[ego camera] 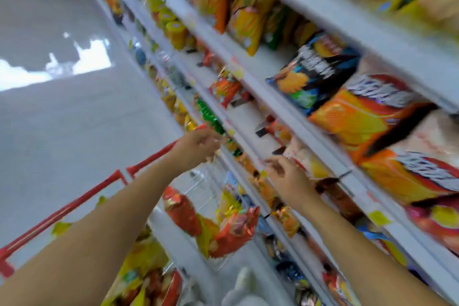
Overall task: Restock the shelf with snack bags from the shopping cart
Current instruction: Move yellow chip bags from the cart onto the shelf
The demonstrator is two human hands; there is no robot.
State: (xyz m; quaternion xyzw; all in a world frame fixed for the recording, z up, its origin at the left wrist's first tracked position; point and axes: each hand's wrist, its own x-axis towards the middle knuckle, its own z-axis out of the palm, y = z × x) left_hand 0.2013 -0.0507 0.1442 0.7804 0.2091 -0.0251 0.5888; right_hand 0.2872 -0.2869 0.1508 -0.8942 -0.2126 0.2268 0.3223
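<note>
Shelves (293,117) ran diagonally across the head view from 11 o'clock down to 5 o'clock, white rails stacked one above another and crowded with snack bags, the whole frame smeared by motion. Both bare arms reached up from the bottom edge toward a lower rail. The left hand (198,146) sat near the centre, its fingers loosely curled and empty, tips just beside a row of green packets (211,117). The right hand (288,174) was at about 4 o'clock from it, fingers parted and slightly bent, holding nothing that could be made out, close to the rail edge and some small orange packets (263,186). Below the hands, at 6 o'clock, the cart (82,196) with its red frame held the bags still to be shelved: a red bag (182,213), a red-and-yellow bag (236,231) leaning against the wire side, and yellow bags (146,263) lower down toward 7 o'clock. On an upper shelf at 2 o'clock stood a black bag (315,69) with large orange bags (365,122) beside it. Pale floor (62,119) filled the 9 o'clock side, with a bright reflection on it.
</note>
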